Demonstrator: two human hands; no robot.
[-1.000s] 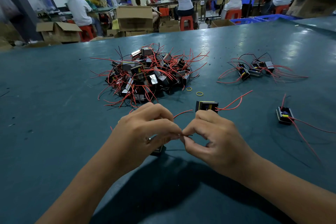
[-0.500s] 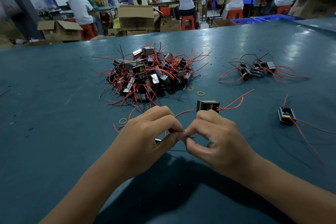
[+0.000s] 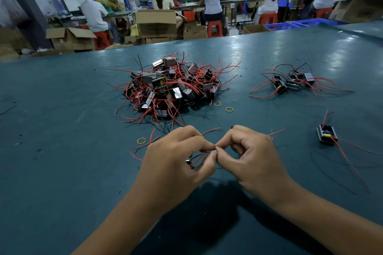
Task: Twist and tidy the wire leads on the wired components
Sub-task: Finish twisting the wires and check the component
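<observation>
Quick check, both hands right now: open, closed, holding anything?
Left hand: closed, pinching the wire leads of a component.
Right hand: closed, pinching the same wire leads at their tips.

Both hands on wire leads
</observation>
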